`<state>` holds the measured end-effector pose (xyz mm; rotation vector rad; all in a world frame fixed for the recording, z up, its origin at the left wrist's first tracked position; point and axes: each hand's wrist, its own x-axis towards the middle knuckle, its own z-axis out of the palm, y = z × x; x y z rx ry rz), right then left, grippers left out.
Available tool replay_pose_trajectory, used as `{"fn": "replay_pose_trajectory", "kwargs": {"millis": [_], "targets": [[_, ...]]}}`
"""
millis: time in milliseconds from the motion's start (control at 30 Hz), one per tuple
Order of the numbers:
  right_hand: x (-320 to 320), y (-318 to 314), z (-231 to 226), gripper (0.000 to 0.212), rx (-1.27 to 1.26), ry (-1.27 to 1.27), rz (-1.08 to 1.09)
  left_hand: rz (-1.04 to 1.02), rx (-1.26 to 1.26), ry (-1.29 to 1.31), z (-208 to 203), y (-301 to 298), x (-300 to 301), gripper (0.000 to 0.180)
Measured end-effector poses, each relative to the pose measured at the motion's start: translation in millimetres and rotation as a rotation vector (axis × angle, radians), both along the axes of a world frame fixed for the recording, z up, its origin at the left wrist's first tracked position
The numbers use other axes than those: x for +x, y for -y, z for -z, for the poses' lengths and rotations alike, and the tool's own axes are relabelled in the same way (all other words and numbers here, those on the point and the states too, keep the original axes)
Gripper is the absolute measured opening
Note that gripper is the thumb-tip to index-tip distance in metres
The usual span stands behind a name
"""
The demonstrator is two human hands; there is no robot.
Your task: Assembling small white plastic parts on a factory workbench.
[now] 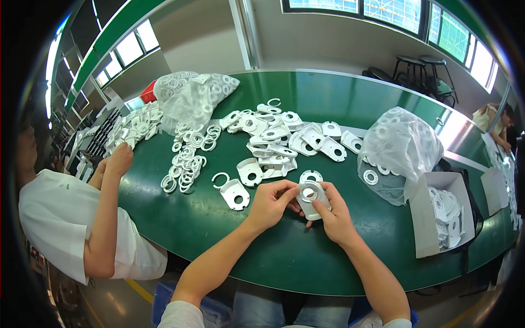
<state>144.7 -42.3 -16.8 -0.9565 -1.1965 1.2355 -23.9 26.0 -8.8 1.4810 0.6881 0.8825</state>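
Pinching the edge of a white plastic part (306, 209) with the left hand (268, 203), clamping it thumb-on-top with the right hand (338, 217), probably for steadiness; can't make out fingers tucked underneath tbh. Holding it above the green table (295, 251), with similar pieces (274, 133) heaped just beyond, seemingly for easy reach.

The green table (186, 235) bears white plates (275, 133) and rings (190, 165).
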Motion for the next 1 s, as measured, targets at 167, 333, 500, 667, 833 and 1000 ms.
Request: {"fn": "replay_pose_trajectory", "kwargs": {"millis": [167,333,500,667,833,1000], "targets": [[0.3,4.7,-5.6,0.021,0.007,0.075,0.063,-0.019,0.053,-0.004,-1.6,9.4,5.3,0.015],[3.7,1.1,-0.4,0.030,-0.028,0.115,0.166,-0.047,0.128,0.042,-6.7,13.1,11.3,0.013],[-0.7,0.3,1.0,0.024,0.117,0.200,0.121,0.010,0.274,-0.057,-11.9,10.2,1.6,0.016],[6.5,-2.8,10.6,0.026,0.100,0.264,0.109,0.012,0.408,-0.057,-11.3,8.6,3.4,0.016],[-0.2,1.3,0.0,0.028,-0.009,0.214,0.093,-0.100,0.508,-0.136,-11.0,14.3,4.7,0.009],[-8.0,2.3,0.2,0.029,-0.012,0.181,0.129,-0.129,0.530,-0.164,-5.8,12.6,6.4,0.010]]}}
